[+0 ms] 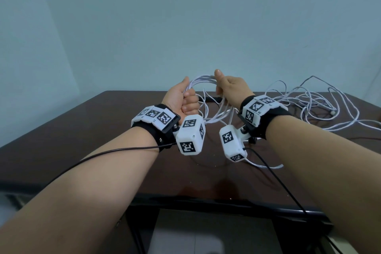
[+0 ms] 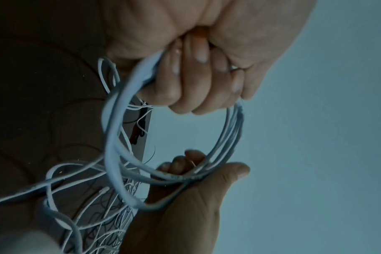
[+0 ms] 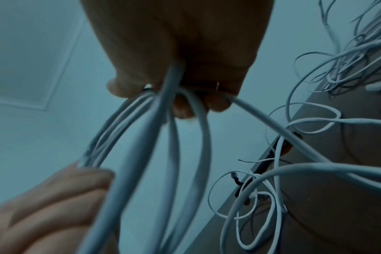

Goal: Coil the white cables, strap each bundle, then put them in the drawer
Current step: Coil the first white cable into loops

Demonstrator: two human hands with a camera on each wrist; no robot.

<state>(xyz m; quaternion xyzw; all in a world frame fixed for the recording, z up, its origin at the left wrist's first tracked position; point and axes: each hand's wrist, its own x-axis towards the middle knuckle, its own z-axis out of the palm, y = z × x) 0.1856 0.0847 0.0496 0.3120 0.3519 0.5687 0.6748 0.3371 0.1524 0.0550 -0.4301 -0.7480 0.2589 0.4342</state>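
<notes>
A white cable coil (image 1: 203,80) of several loops hangs in the air above the dark table, between both hands. My left hand (image 1: 185,99) grips its left side in a fist; the curled fingers (image 2: 191,82) wrap the loops (image 2: 113,137). My right hand (image 1: 224,86) holds the coil's right side, thumb up, and its fingers (image 3: 183,108) pinch several strands (image 3: 163,137). From there one strand (image 3: 272,125) runs off to the loose white cables (image 1: 321,105) on the table at the right. No strap or drawer is in view.
The dark brown table (image 1: 82,140) stands against a pale blue wall (image 1: 185,16). Thin white wires (image 3: 257,194) lie tangled on the table behind the hands. A thin black lead (image 1: 284,187) trails from the right wrist camera over the table's near edge.
</notes>
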